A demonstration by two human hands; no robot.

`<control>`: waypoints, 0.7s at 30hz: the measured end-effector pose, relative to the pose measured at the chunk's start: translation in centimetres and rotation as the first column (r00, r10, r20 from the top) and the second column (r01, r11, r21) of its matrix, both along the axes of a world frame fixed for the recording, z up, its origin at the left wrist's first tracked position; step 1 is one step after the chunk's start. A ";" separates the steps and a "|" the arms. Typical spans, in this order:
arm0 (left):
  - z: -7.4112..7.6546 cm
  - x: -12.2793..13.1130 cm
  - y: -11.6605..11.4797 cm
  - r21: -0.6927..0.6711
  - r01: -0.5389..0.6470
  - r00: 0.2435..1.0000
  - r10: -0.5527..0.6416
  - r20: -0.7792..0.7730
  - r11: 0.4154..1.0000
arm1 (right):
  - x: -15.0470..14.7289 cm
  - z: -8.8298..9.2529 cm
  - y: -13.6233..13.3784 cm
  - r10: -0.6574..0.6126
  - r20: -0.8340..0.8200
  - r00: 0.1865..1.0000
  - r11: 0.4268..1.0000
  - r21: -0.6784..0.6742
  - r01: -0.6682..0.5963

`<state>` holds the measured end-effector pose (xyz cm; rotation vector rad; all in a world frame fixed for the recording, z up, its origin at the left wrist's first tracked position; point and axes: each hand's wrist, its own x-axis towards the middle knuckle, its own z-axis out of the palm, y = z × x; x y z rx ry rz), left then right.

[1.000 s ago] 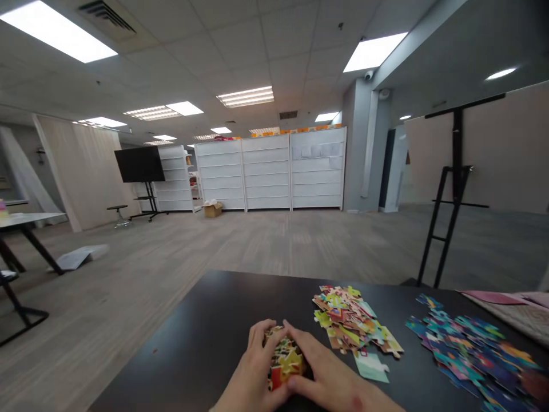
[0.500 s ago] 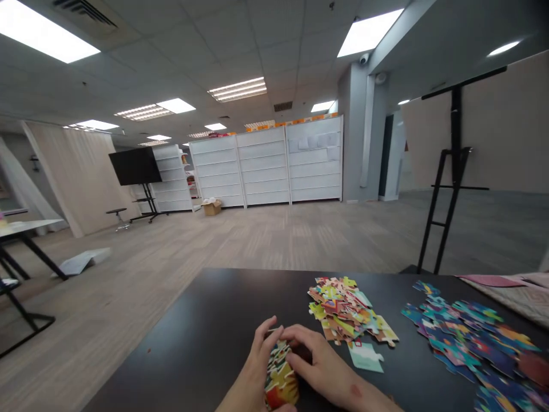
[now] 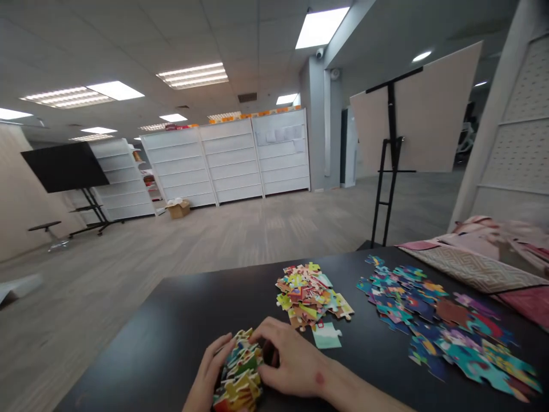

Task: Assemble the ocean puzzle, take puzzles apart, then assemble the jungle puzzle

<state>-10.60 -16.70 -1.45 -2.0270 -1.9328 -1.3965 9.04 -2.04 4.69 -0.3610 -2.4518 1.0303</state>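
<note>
A row of jigsaw puzzle pieces (image 3: 240, 372), packed tightly together and mostly green, yellow and red, is held between my two hands at the table's near side. My left hand (image 3: 209, 369) is closed along the left of the pieces, its fingertips at the far end. From the right, my right hand (image 3: 295, 363) curls its fingers and thumb onto the same pieces. Just beyond it lies a single pale mint puzzle piece (image 3: 327, 336). Behind that sits a heap of yellow, pink and brown puzzle pieces (image 3: 306, 294).
Blue and purple puzzle pieces (image 3: 422, 312) spread over the right of the black table (image 3: 171, 332). A pink patterned cloth (image 3: 472, 266) lies along the right edge. Past the table stand a black easel (image 3: 388, 189) and white shelves (image 3: 231, 166).
My view has turned to the right, so the room and table appear further left. The held pieces now show more between my hands, and my right fingers sit more curled on them.
</note>
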 end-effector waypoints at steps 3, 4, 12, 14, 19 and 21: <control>0.0 0.6 0.3 -0.013 -0.007 1.000 0.006 -0.020 1.000 | -0.4 -0.3 -0.4 0.066 0.008 0.998 0.997 -0.049 -0.066; 0.1 0.6 0.4 -0.022 0.000 1.000 0.000 -0.017 1.000 | -0.5 -0.3 -0.5 0.088 -0.021 0.996 0.994 -0.066 -0.089; 1.2 -0.5 -0.3 -0.058 0.066 0.997 -0.069 -0.047 0.996 | -0.1 -0.2 0.2 -0.067 -0.221 0.973 0.922 -0.387 -0.025; 1.5 -0.6 -0.2 -0.050 0.057 0.997 -0.059 -0.046 0.997 | -0.1 -0.5 0.3 -0.038 -0.228 0.973 0.880 -0.469 -0.076; 1.7 0.1 -0.3 -0.044 0.003 0.998 0.000 0.065 0.999 | -0.7 -1.2 0.5 -0.044 -0.199 0.979 0.934 -0.356 -0.030; 1.5 0.3 -0.5 -0.052 -0.011 0.992 0.017 0.123 0.999 | -1.0 -1.5 0.9 -0.237 -0.246 0.940 0.907 -0.402 0.124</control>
